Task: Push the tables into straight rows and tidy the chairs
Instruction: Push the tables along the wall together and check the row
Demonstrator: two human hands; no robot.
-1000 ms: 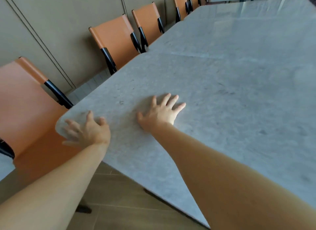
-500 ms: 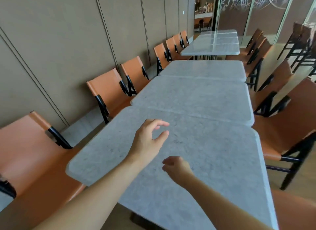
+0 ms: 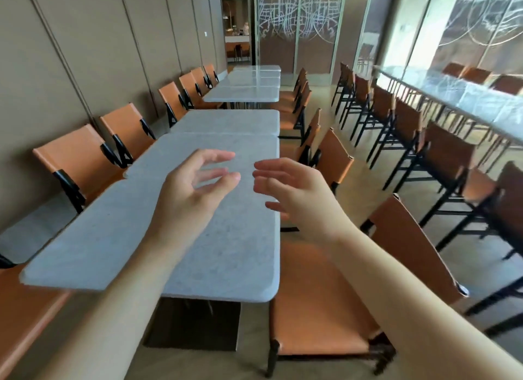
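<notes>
Head view along a row of grey stone-topped counters. The nearest counter (image 3: 220,255) lies skewed: its right edge lines up with the second counter (image 3: 203,150) beyond, while its left near corner swings out toward the wall side, and the two tops touch or nearly touch at the seam. A third counter (image 3: 229,121) follows directly behind the second, and after a gap a further group of counters (image 3: 246,92) continues the row. The left hand (image 3: 192,194) and the right hand (image 3: 297,194) are both raised in the air above the nearest counter, touching nothing; each grip is apart and empty, fingers loosely curled and blurred, fingertips facing one another. An orange chair (image 3: 334,300) with black legs stands just beside the nearest counter's right edge, its seat toward the counter. Orange chairs along the wall (image 3: 76,159) flank the left side of the row, and more orange chairs (image 3: 331,156) flank its right side. Across the aisle, a separate line of chairs (image 3: 402,125) faces a long glossy counter (image 3: 464,96) beside the glazed wall.
</notes>
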